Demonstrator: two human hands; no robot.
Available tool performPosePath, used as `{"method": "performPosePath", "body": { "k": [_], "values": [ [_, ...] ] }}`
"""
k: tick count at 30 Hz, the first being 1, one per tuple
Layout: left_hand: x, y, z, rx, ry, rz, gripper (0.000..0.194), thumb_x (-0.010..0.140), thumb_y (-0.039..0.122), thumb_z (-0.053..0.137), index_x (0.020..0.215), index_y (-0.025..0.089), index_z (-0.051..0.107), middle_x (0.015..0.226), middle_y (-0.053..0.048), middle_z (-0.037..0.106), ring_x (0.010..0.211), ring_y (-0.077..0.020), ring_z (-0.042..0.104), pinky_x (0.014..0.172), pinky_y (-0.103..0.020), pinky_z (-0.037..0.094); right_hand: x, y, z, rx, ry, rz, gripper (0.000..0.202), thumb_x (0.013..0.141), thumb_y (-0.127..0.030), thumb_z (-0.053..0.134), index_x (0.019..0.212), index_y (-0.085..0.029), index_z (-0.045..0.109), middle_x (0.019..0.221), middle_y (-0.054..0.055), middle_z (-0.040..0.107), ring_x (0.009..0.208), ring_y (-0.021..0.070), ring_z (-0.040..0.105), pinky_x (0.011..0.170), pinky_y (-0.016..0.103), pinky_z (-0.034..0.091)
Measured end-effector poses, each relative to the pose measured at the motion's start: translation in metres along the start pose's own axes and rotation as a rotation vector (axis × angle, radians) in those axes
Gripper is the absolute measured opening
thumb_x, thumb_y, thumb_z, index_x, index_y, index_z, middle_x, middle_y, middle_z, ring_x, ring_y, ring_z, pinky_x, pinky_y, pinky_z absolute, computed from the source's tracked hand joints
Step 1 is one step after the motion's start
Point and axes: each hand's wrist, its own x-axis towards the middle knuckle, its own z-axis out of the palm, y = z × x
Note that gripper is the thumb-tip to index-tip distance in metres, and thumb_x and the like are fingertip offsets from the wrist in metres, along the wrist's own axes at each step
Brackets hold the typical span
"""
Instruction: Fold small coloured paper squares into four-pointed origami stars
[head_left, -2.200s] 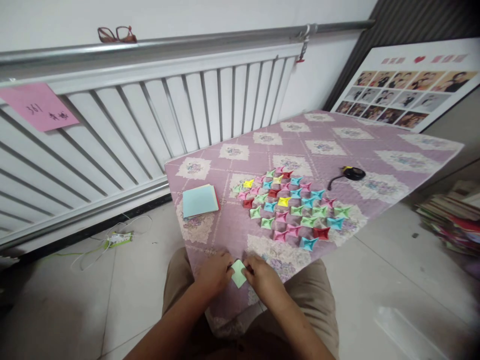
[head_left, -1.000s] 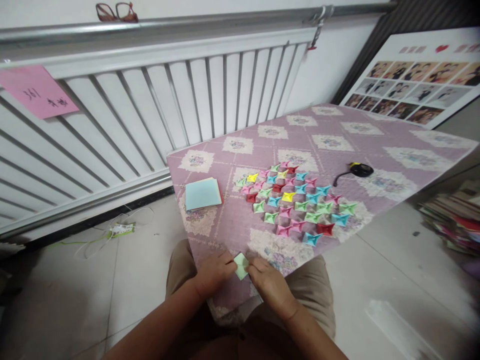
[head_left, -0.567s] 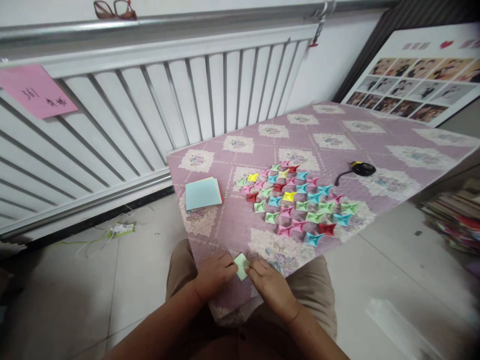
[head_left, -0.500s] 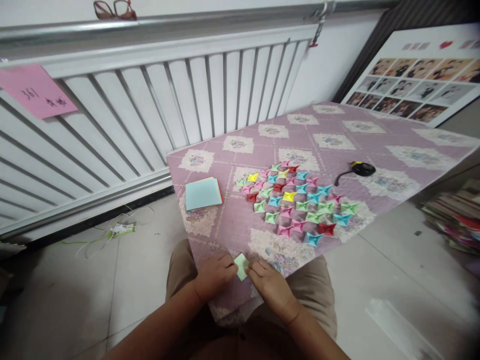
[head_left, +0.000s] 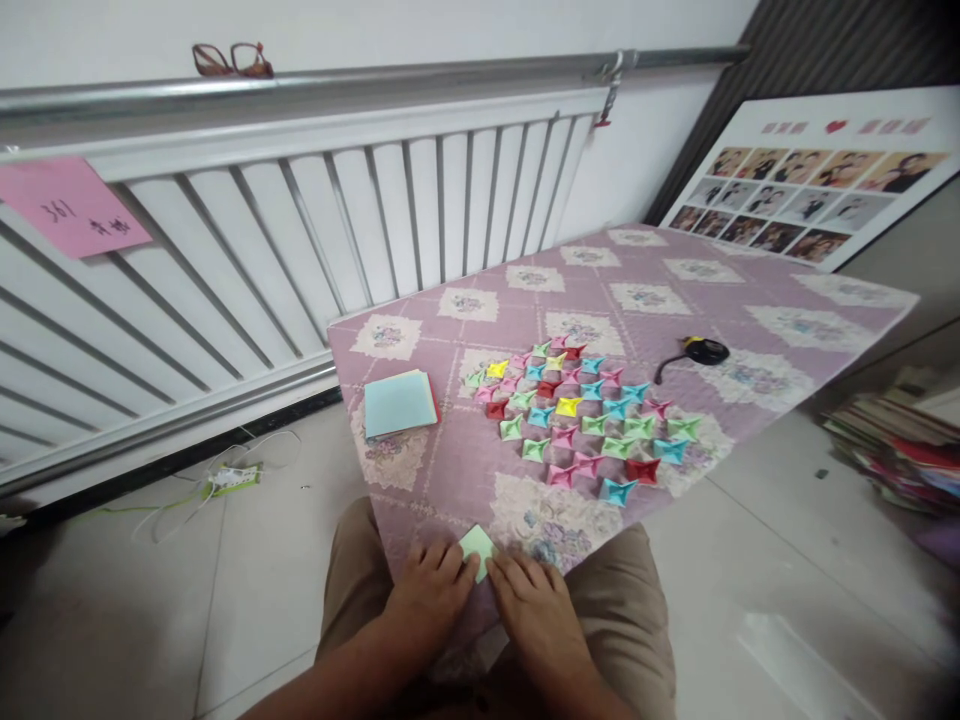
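Observation:
A small pale green folded paper [head_left: 477,548] lies as a diamond at the near corner of the table. My left hand [head_left: 435,585] presses its left edge with thumb and fingers. From the other side my right hand [head_left: 534,600] grips the paper's right edge, fingers close together. Beyond them, several small folded paper shapes [head_left: 568,407] in pink, green, blue, red and yellow stand in rough rows. A stack of square coloured paper [head_left: 401,403], light blue on top, sits to the left.
A flowered purple cloth [head_left: 450,470] covers the table. A black and yellow tape measure [head_left: 705,350] lies at the right. Behind is a white radiator [head_left: 420,215]; a photo board [head_left: 795,190] leans at the back right. On the floor are a power strip [head_left: 234,480] and piled papers [head_left: 911,435].
The view has tilted up slightly. My hands have shifted their hold on the green paper, the left thumb now resting on its lower part. The folded shapes and stack stay put.

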Motion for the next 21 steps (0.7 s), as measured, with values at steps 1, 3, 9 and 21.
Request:
{"method": "performPosePath", "body": {
  "k": [1,3,9,21],
  "values": [
    [0.000,0.001,0.000,-0.005,-0.011,-0.004,0.038,0.094,0.032,0.043,0.131,0.023,0.044,0.113,-0.010,0.054,0.101,-0.0245,0.050,0.086,-0.042,0.038,-0.001,-0.005,0.002,0.010,0.022,0.023,0.032,0.086,-0.013,0.048,0.113,-0.024,0.061,0.110,0.004,0.068,0.105,0.0234,0.056,0.089,0.041,0.038],
    [-0.001,0.002,0.001,-0.017,-0.022,-0.006,0.037,0.095,0.033,0.042,0.130,0.025,0.046,0.116,-0.009,0.054,0.103,-0.0240,0.049,0.088,-0.043,0.038,-0.001,-0.015,0.006,0.029,0.093,0.003,0.034,0.088,-0.013,0.042,0.116,-0.023,0.059,0.115,0.003,0.066,0.111,0.0218,0.053,0.098,0.042,0.031],
    [-0.009,0.006,0.012,-0.008,0.089,-0.064,0.036,0.093,0.035,0.046,0.128,0.025,0.049,0.122,-0.006,0.056,0.106,-0.0229,0.050,0.091,-0.040,0.036,-0.007,-0.014,0.005,-0.050,0.159,-0.111,0.035,0.092,-0.020,0.037,0.121,-0.019,0.056,0.125,0.003,0.061,0.118,0.0188,0.049,0.104,0.039,0.020],
    [-0.018,-0.001,0.036,0.144,0.369,-0.009,0.036,0.090,0.040,0.048,0.123,0.028,0.057,0.120,-0.001,0.063,0.105,-0.0207,0.055,0.087,-0.034,0.036,-0.028,0.008,0.025,-0.156,0.190,-0.140,0.041,0.088,-0.049,0.044,0.121,-0.029,0.058,0.120,0.001,0.065,0.104,0.0239,0.061,0.081,0.037,0.039]
  ]
}}
